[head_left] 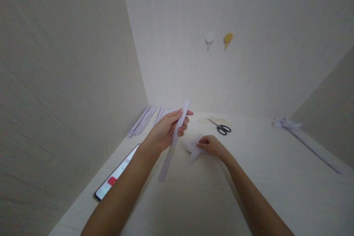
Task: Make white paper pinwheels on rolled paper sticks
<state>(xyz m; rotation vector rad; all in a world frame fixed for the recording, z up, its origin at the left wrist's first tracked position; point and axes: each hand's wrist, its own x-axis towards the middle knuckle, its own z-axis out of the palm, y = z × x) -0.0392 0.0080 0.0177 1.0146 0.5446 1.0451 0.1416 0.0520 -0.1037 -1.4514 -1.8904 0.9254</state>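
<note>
A long white paper strip (pixel 173 142) slants across my left hand (pixel 166 129), gripped between the thumb and fingers. Its upper end sticks out past the fingertips and its lower end hangs free over the table. To the right, my right hand (pixel 212 145) pinches a white paper piece (pixel 195 152) with several arms, close to the tabletop. Motion smears this piece, so its exact folds cannot be made out. Just beyond my right hand lie black-handled scissors (pixel 222 129), blades pointing up and left.
Several narrow white paper strips (pixel 142 121) lie at the back left. A phone (pixel 118 173) with a lit screen rests partly behind my left forearm. At the far right is a long white paper roll (pixel 315 144). White (pixel 209 38) and yellow (pixel 228 38) hooks are on the wall.
</note>
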